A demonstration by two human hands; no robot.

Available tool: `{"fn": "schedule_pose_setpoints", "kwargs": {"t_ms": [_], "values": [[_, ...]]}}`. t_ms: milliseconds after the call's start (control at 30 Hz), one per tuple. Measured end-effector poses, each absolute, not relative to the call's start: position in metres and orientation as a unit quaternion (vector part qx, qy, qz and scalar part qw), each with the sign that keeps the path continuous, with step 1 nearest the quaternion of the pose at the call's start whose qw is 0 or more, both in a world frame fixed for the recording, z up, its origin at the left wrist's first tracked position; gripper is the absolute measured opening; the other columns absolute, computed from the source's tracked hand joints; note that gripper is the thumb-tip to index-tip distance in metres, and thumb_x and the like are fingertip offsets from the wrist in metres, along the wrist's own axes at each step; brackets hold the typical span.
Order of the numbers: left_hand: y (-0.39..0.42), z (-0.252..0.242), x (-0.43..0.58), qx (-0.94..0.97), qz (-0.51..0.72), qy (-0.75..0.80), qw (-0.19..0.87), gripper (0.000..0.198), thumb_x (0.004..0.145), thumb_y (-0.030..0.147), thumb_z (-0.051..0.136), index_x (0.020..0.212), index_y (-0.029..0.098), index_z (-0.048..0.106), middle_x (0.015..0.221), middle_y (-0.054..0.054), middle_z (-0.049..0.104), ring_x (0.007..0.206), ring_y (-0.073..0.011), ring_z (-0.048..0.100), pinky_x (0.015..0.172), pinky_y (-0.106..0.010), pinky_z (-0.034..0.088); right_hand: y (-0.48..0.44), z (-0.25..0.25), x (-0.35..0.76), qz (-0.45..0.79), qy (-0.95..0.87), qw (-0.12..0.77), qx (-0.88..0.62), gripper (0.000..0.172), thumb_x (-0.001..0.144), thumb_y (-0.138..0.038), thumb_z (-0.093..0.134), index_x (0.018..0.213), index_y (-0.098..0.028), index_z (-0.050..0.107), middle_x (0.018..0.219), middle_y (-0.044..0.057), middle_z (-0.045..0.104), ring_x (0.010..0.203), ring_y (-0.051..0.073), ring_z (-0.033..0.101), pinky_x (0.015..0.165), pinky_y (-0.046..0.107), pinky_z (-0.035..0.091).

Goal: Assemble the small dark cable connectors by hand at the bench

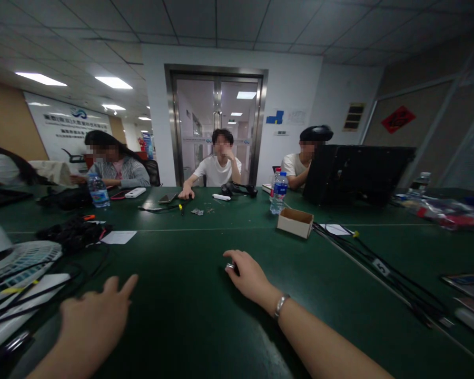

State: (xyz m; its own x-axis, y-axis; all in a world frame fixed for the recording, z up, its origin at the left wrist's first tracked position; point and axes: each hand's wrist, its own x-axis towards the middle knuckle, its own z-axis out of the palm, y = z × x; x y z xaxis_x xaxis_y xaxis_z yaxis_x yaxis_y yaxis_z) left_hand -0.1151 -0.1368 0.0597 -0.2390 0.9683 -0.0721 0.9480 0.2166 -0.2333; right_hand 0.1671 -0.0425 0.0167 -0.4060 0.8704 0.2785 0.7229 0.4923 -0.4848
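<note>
One shiny bit point(229, 267) at right fingers point(234, 256)

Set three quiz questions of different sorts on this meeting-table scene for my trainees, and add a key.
1. True or false: the right hand rests on the green table, with a bracelet at its wrist.
2. What stands closest to the open cardboard box? A) a water bottle B) a red mug C) a potted plant
3. Fill in: seen from the camera, the black laptop stands to the ___ of the cardboard box.

Key: 1 true; 2 A; 3 right.
</note>
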Motion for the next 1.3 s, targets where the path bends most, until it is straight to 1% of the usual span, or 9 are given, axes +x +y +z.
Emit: {"fn": "schedule_pose_setpoints", "kwargs": {"t_ms": [100, 200, 300, 467, 700, 900, 1000, 1100, 1300], "values": [[-0.103, 0.058, -0.062, -0.706, 0.034, -0.705, 0.059, 0.053, 0.084, 0.021, 0.035, 0.136, 0.027, 0.035, 0.12, -0.016, 0.053, 0.096, -0.0321, 0.058, 0.076, -0.045, 0.044, -0.04, 0.015, 0.167, 0.169, -0.803, 0.277, -0.5, 0.036, 0.087, -0.027, 0.047, 0.123, -0.025, 0.047, 0.099, 0.005, 0.058, 0.089, 0.018, 0.055, 0.076, 0.03, 0.044], [-0.073, 0.045, -0.018, -0.787, -0.105, -0.608, -0.02, 0.059, 0.081, 0.026, 0.045, 0.137, 0.034, 0.028, 0.127, -0.01, 0.048, 0.103, -0.0273, 0.055, 0.079, -0.038, 0.046, -0.036, 0.011, 0.167, 0.184, -0.784, 0.298, -0.512, 0.036, 0.088, -0.028, 0.045, 0.124, -0.024, 0.045, 0.093, 0.004, 0.058, 0.084, 0.017, 0.055, 0.074, 0.03, 0.044], [-0.054, 0.032, 0.008, -0.815, -0.201, -0.535, -0.1, 0.056, 0.078, 0.025, 0.052, 0.132, 0.029, 0.035, 0.123, -0.006, 0.05, 0.107, -0.0229, 0.052, 0.088, -0.033, 0.043, -0.031, 0.006, 0.168, 0.202, -0.778, 0.319, -0.502, 0.037, 0.088, -0.025, 0.045, 0.125, -0.023, 0.043, 0.093, 0.004, 0.059, 0.085, 0.017, 0.056, 0.075, 0.029, 0.043], [-0.048, 0.021, 0.022, -0.817, -0.271, -0.477, -0.178, 0.023, 0.082, 0.019, 0.043, 0.103, 0.022, 0.051, 0.105, -0.003, 0.058, 0.095, -0.0164, 0.056, 0.083, -0.028, 0.044, -0.025, -0.001, 0.17, 0.224, -0.777, 0.352, -0.472, 0.033, 0.089, -0.023, 0.043, 0.122, -0.023, 0.043, 0.1, 0.005, 0.06, 0.092, 0.017, 0.056, 0.083, 0.03, 0.042], [-0.04, 0.008, 0.01, -0.784, -0.315, -0.48, -0.237, 0.012, 0.079, 0.019, 0.047, 0.089, 0.02, 0.054, 0.09, -0.002, 0.062, 0.084, -0.0164, 0.058, 0.076, -0.028, 0.045, -0.03, 0.004, 0.168, 0.226, -0.802, 0.309, -0.458, 0.025, 0.087, -0.026, 0.046, 0.111, -0.024, 0.052, 0.092, 0.003, 0.057, 0.086, 0.017, 0.051, 0.077, 0.029, 0.041], [-0.025, -0.003, 0.003, -0.703, -0.407, -0.473, -0.341, 0.014, 0.076, 0.028, 0.057, 0.087, 0.02, 0.055, 0.082, -0.001, 0.063, 0.077, -0.0156, 0.06, 0.072, -0.027, 0.047, -0.026, -0.001, 0.17, 0.209, -0.812, 0.324, -0.439, 0.046, 0.071, 0.0, 0.044, 0.111, -0.022, 0.049, 0.105, 0.005, 0.05, 0.1, 0.019, 0.045, 0.091, 0.035, 0.039], [-0.019, -0.008, 0.0, -0.684, -0.43, -0.476, -0.349, 0.015, 0.075, 0.03, 0.059, 0.086, 0.019, 0.056, 0.08, -0.001, 0.062, 0.075, -0.0154, 0.059, 0.07, -0.027, 0.046, -0.023, -0.007, 0.171, 0.205, -0.806, 0.365, -0.418, 0.056, 0.071, 0.001, 0.046, 0.121, -0.024, 0.043, 0.112, 0.006, 0.042, 0.104, 0.017, 0.046, 0.096, 0.034, 0.038], [-0.016, -0.01, -0.002, -0.674, -0.441, -0.468, -0.363, 0.019, 0.075, 0.033, 0.06, 0.087, 0.019, 0.058, 0.08, -0.001, 0.062, 0.075, -0.0157, 0.059, 0.071, -0.027, 0.046, -0.018, -0.011, 0.172, 0.232, -0.776, 0.391, -0.436, 0.063, 0.069, -0.003, 0.054, 0.126, -0.025, 0.039, 0.102, 0.004, 0.046, 0.091, 0.016, 0.052, 0.087, 0.032, 0.045], [-0.011, -0.011, -0.006, -0.665, -0.443, -0.457, -0.391, 0.026, 0.076, 0.038, 0.058, 0.092, 0.019, 0.062, 0.084, -0.004, 0.065, 0.077, -0.0169, 0.059, 0.071, -0.028, 0.045, -0.008, -0.016, 0.174, 0.295, -0.701, 0.439, -0.478, 0.032, 0.062, -0.013, 0.068, 0.092, -0.017, 0.057, 0.104, 0.005, 0.049, 0.086, 0.014, 0.058, 0.075, 0.028, 0.05]]}}
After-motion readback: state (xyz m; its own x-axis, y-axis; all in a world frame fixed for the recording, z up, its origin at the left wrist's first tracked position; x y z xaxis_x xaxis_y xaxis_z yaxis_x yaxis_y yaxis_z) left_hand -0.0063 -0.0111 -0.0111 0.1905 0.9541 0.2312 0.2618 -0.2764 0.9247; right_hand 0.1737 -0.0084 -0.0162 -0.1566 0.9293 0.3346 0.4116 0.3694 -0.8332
